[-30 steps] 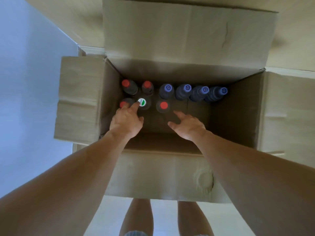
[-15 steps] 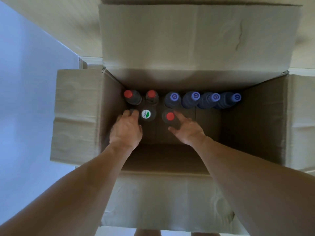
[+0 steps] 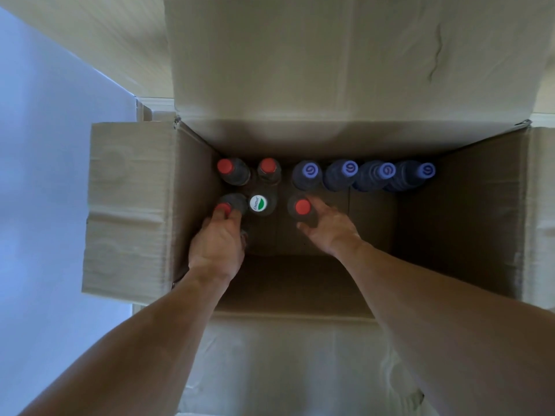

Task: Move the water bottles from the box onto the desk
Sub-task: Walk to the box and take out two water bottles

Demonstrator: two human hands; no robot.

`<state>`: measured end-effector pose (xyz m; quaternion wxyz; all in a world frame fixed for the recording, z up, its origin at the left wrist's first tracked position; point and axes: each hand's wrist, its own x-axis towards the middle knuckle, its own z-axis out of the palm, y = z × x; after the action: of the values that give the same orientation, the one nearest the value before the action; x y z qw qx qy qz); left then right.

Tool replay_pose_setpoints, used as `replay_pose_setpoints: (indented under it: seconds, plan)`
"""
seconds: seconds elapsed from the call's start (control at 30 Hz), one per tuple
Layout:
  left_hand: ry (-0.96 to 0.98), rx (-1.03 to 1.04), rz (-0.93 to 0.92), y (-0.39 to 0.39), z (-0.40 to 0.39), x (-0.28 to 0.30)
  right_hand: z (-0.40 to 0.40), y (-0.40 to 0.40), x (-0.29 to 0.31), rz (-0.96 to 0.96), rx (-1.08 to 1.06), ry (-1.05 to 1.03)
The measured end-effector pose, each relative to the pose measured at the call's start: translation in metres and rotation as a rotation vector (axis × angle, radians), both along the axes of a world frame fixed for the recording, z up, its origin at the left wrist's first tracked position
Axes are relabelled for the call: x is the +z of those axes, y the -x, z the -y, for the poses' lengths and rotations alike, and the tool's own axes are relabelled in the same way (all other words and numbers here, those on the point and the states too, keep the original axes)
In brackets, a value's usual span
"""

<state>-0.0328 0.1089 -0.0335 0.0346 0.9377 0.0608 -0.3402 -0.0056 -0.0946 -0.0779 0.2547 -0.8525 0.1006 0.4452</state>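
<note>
Reaching into the cardboard box [image 3: 144,205], the left hand [image 3: 216,244] curls its fingers around a red-capped bottle [image 3: 229,205] near its neck, while the right hand [image 3: 329,225] cups another red-capped bottle [image 3: 301,209], fingers half-spread. Beyond the fingertips stand more bottles, likely heavy, stiff and best gripped below the cap.

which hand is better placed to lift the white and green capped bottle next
Left, probably. The left hand grips the red-capped bottle right beside the white-and-green-capped bottle; the right hand is farther off, curled round another red-capped bottle.
</note>
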Motion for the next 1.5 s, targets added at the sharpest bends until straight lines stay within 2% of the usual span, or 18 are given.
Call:
replay_pose_setpoints:
  seconds: [0.13,0.37,0.9,1.1,1.33,1.5]
  plan:
    - [-0.059,-0.099,0.084,-0.01,0.002,0.0,-0.002,-0.002,-0.001,-0.001,-0.009,-0.017]
    - [-0.1,-0.105,-0.022,-0.025,0.001,-0.016,-0.004,-0.007,-0.013,0.014,-0.024,-0.051]
    - [-0.161,-0.143,-0.061,-0.038,0.001,-0.024,0.004,-0.005,-0.028,0.068,-0.071,-0.097]
    - [-0.167,-0.176,0.001,-0.047,0.005,0.006,0.026,0.008,-0.012,0.076,-0.149,-0.119]
    - [-0.165,-0.174,-0.011,-0.036,0.015,0.059,0.048,0.016,0.025,0.106,-0.14,-0.105]
    - [-0.128,-0.154,0.078,-0.023,0.029,0.081,0.066,0.019,0.044,0.141,-0.147,-0.114]
